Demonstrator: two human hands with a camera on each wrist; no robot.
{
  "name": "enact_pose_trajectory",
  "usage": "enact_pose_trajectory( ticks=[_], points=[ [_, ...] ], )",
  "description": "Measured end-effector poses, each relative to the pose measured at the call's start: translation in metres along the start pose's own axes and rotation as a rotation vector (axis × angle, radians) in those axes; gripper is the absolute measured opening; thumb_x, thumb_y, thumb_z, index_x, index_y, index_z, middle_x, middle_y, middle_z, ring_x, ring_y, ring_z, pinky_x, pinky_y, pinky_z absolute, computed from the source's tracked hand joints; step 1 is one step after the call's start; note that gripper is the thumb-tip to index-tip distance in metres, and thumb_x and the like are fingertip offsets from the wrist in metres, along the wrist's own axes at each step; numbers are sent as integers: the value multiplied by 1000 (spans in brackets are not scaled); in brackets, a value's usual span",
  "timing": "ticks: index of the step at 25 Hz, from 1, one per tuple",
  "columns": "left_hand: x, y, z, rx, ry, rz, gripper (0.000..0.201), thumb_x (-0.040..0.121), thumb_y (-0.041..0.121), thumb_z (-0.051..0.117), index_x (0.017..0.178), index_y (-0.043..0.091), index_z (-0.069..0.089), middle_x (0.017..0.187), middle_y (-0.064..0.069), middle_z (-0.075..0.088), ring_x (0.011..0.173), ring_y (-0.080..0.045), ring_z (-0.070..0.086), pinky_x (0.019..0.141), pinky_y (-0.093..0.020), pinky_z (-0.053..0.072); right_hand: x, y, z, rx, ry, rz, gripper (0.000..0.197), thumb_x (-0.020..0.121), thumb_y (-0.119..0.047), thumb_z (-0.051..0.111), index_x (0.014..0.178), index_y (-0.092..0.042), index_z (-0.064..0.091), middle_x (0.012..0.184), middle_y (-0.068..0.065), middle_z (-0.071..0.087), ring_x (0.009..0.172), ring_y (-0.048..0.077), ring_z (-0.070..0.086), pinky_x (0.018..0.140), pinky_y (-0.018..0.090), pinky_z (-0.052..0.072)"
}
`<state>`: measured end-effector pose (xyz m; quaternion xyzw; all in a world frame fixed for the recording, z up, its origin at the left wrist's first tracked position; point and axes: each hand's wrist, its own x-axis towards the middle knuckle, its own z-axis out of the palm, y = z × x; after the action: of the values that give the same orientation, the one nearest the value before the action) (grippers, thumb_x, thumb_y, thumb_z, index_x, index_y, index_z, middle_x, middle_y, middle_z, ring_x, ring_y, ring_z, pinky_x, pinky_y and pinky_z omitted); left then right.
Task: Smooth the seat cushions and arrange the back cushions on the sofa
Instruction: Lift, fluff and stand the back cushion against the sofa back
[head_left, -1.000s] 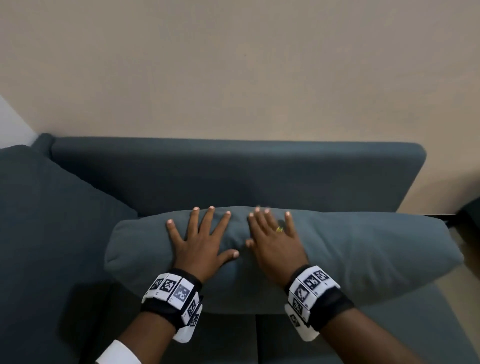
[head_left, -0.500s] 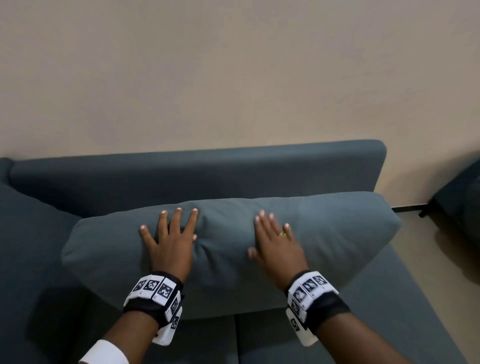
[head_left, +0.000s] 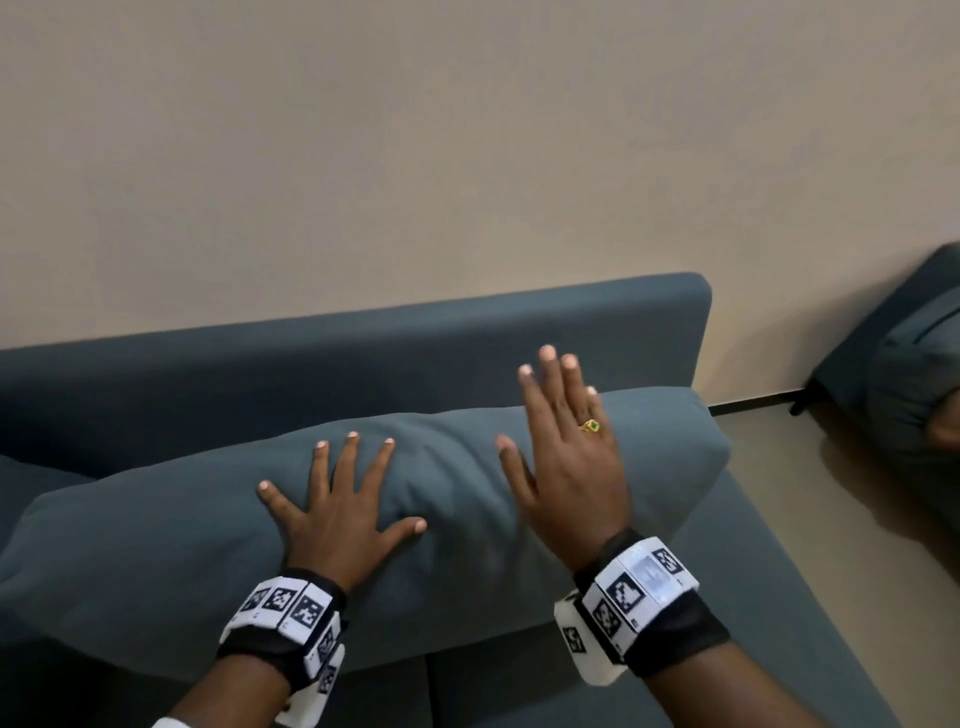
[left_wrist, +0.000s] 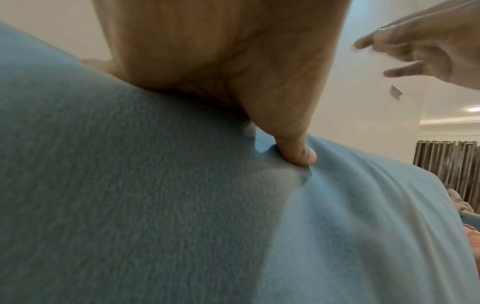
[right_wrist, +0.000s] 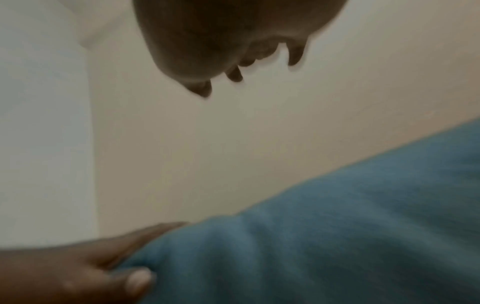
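Observation:
A long blue-grey back cushion (head_left: 156, 561) lies across the sofa, in front of the sofa's backrest (head_left: 363, 364). My left hand (head_left: 337, 499) lies flat on the cushion with its fingers spread, and its thumb (left_wrist: 296, 152) dents the fabric (left_wrist: 130, 205). My right hand (head_left: 566, 457) is lifted off the cushion, fingers straight and together, a ring on one finger. From the right wrist, the palm (right_wrist: 233, 41) hangs above the cushion (right_wrist: 337, 246), with nothing held.
Seat cushions (head_left: 571, 686) show below the back cushion, with a seam between them. A beige wall (head_left: 467, 156) rises behind the sofa. Bare floor (head_left: 857, 519) lies to the right, and part of another dark seat (head_left: 914, 364) stands at the right edge.
My right hand has come up off the cushion and forward. The left hand stays pressed on it with its fingers spread wider. The view has swung to the right.

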<state>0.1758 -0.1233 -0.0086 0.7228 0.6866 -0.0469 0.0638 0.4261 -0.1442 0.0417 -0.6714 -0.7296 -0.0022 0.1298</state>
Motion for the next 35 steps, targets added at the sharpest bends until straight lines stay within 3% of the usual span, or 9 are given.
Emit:
enact_pose_trajectory(
  ticks=[4,7,11,14,18,22,26,29,35],
  points=[
    [6,1,-6,-28,-7,4,99,64,98,21,150,56,-5,167,11,-5,154,-23,-8,105,-81,4,-8,38,8,-120,-263,-13,77,101,-54,35,160,-17,2,162,0,-18,156,23,1,122,59,5],
    [11,-1,-6,-35,3,-14,99,63,98,18,150,56,-5,167,12,-3,154,-22,-6,105,-80,5,2,64,-6,-39,-6,120,73,100,-50,35,160,-13,16,168,6,1,156,27,4,124,50,7],
    [9,8,-10,-19,-40,-35,95,69,94,23,150,55,-6,167,10,-6,154,-24,-8,107,-79,6,-1,101,-1,-78,-268,100,100,82,-77,-11,161,-17,4,167,2,-10,156,22,-3,124,56,5],
    [9,15,-7,-24,-12,-58,93,73,90,27,152,53,-6,168,7,-4,154,-26,-7,108,-78,8,9,119,-18,-3,81,242,73,100,-53,26,160,-13,15,167,2,-5,156,24,0,125,47,9],
    [6,14,-8,-37,-29,-43,95,69,90,22,152,53,-7,168,7,-3,154,-26,-6,107,-78,7,8,145,-12,-71,-321,266,75,102,-55,30,160,-15,5,169,4,-3,156,22,-1,123,55,10],
    [7,12,-4,-57,5,-38,96,69,90,22,153,52,-6,168,6,-2,154,-25,-5,107,-79,7,18,162,-41,74,327,282,70,101,-45,39,159,-11,18,165,-1,-4,156,26,2,125,46,12],
    [11,6,-2,-51,-28,23,95,76,87,36,152,52,-9,167,8,-8,154,-24,-9,107,-78,4,-6,182,25,-11,-391,327,89,87,-72,6,160,-23,-3,162,-10,-20,156,19,-5,122,59,3],
    [18,-9,-2,-100,8,65,102,74,86,47,154,49,-4,167,9,-6,154,-22,-7,109,-76,3,1,178,31,-12,-262,335,83,95,-71,23,160,-25,0,169,1,-8,155,23,-7,120,60,-7],
    [46,-39,-11,-89,-33,200,120,64,81,61,158,37,1,168,8,-3,155,-18,-5,115,-69,0,5,81,62,-105,-312,-188,116,77,-80,54,157,-33,-16,166,-4,-18,154,24,-13,119,63,-8]
  ],
)
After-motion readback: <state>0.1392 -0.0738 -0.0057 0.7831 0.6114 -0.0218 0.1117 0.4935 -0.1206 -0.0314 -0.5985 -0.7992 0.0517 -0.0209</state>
